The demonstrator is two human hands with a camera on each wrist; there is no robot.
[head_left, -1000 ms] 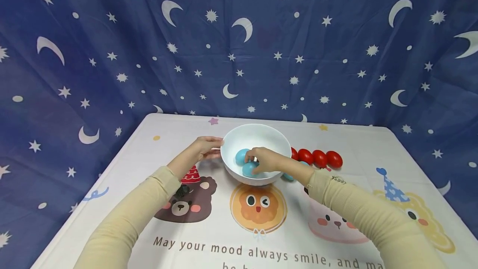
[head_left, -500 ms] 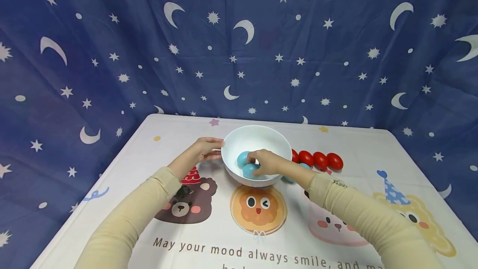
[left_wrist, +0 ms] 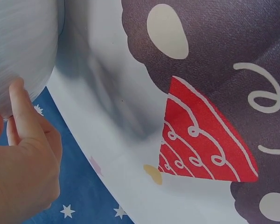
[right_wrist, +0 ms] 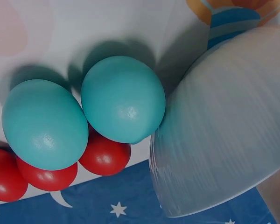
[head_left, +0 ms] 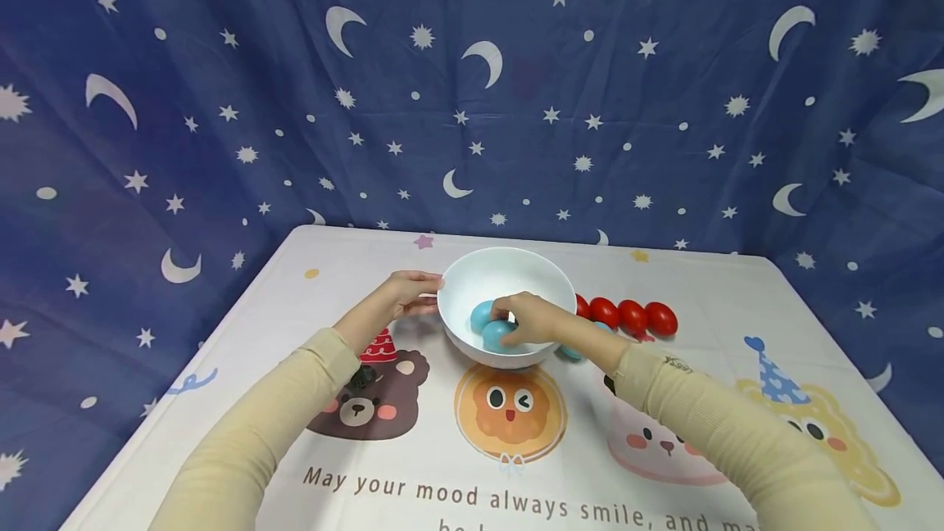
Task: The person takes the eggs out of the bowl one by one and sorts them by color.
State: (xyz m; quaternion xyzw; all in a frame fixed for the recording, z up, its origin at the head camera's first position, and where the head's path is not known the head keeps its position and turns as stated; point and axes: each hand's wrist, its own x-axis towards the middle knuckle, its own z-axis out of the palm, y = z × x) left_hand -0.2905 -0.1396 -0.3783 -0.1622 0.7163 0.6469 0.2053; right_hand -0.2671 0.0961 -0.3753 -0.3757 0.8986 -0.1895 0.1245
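Note:
A white bowl (head_left: 509, 269) stands on the table, two blue eggs inside it. My left hand (head_left: 408, 293) holds the bowl at its left side; in the left wrist view its fingers (left_wrist: 21, 100) lie against the wall by the rim. Reaching over the right rim, my right hand (head_left: 531, 318) grips the nearer blue egg (head_left: 494, 337) with thumb and curled fingers. The other blue egg (head_left: 480, 316) lies just behind, overlapped by the fingertips. In the right wrist view the bowl (right_wrist: 228, 121) hides the right hand.
Right of the bowl, two blue eggs (right_wrist: 122, 99) rest on the table, one right beside the bowl wall. Several red eggs (head_left: 660, 319) form a row behind them. The printed tablecloth (head_left: 413, 465) ends at a starry blue curtain (head_left: 501, 146).
Inside the bowl, the gripped blue egg and the one behind it have shifted very slightly right. Both hands stay at nearly the same places.

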